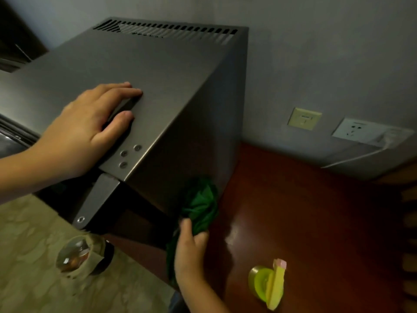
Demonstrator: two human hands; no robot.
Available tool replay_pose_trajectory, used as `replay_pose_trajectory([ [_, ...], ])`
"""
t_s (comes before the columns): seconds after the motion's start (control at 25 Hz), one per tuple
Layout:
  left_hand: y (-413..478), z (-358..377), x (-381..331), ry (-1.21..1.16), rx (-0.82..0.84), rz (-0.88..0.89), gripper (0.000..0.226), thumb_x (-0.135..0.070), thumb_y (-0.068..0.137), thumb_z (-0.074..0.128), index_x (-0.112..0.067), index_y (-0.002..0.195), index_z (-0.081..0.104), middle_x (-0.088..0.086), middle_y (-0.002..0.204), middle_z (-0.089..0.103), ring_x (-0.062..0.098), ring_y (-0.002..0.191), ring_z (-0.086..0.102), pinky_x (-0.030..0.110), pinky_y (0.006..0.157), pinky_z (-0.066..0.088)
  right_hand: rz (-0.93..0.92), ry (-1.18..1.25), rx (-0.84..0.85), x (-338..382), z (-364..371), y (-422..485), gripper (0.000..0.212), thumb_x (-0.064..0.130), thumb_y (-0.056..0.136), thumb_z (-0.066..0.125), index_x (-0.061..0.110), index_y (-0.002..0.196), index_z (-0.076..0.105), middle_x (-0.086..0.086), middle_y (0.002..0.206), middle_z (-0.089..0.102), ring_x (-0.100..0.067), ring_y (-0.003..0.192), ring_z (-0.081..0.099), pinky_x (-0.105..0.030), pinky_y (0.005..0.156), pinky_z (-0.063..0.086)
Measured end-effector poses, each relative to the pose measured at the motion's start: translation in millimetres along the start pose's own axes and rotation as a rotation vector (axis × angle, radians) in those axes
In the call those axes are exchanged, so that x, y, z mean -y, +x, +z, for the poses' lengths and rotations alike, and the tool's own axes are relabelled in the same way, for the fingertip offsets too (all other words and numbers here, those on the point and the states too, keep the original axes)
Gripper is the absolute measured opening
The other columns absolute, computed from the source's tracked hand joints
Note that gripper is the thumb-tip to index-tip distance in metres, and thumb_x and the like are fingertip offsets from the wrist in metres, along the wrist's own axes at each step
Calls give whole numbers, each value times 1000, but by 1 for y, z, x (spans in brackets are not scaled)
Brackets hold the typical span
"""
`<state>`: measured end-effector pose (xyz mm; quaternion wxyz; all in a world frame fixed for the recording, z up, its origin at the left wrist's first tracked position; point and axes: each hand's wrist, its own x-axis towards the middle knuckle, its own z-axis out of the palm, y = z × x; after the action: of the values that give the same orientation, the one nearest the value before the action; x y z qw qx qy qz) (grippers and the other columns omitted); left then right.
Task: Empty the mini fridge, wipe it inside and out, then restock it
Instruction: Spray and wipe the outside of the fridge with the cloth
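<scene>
Floor (29,256): beige, stone-like surface with a mottled pattern, lower left.
Jar (76,256): clear, rounded glass body with brownish contents; stands on the floor just below the fridge's front corner.
Left hand (85,127): laid flat on the fridge top near the front edge, fingers straight and close together, thumb spread slightly; grips nothing.
Mini fridge (158,71): box-shaped grey cabinet of smooth, brushed-looking sheet metal, centre of view, standing against the wall (316,53).
Vent slots (167,30): single row of narrow cut-outs along the rear edge of the top panel.
Screws (129,155): three round heads in the front right corner of the top.
Hinge bracket (97,199): flat grey metal strip with one round fastener at its end, projecting below the front edge.
Green cloth (200,204): soft, crumpled fabric pressed against the lower front part of the fridge's right side panel.
Right hand (190,251): fingers and thumb curled around the lower end of the green cloth.
Wooden surface (304,211): red-brown, glossy, right of the fridge.
Green container (268,283): round, lime-coloured plastic with a yellow and pink piece; exact type cannot be told.
Wall plates: one beige square plate (304,118), one white socket (358,129) with a white cable (352,158).
</scene>
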<state>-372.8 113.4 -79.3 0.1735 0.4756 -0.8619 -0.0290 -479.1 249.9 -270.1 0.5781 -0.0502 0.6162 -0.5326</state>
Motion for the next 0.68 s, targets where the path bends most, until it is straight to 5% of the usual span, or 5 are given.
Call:
replay_pose_trajectory([
  [0.12, 1, 0, 3, 13, 10, 12, 59, -54, 92, 26, -22, 138, 44, 8, 144, 42, 27, 132, 40, 52, 106, 33, -405, -29, 196, 58, 12, -27, 84, 52, 57, 61, -4, 121, 56, -10, 118, 63, -18, 113, 59, -32, 101, 45],
  [0.28, 2, -2, 0, 13, 10, 2, 61, -55, 91, 25, -22, 139, 44, 7, 144, 42, 26, 131, 39, 50, 106, 32, -739, -77, 145, 159, 27, 43, 63, 40, 66, 66, -2, 113, 62, -17, 112, 66, -23, 104, 62, -35, 95, 48],
  [0.48, 2, -3, -1, 28, -16, 1, 61, -55, 89, 25, -23, 138, 45, 6, 143, 43, 25, 129, 41, 47, 103, 32, -735, -82, 127, 253, 32, 134, 24, 21, 93, 54, 8, 114, 56, 0, 104, 57, -14, 101, 53, -22, 86, 39],
  [0.68, 2, -2, -1, 43, -9, -4, 61, -55, 89, 25, -25, 138, 44, 5, 142, 43, 25, 127, 40, 44, 101, 31, -431, -42, 90, 205, 14, 203, 26, 31, 98, 43, 18, 117, 55, 0, 104, 60, -18, 98, 56, -33, 94, 45],
])
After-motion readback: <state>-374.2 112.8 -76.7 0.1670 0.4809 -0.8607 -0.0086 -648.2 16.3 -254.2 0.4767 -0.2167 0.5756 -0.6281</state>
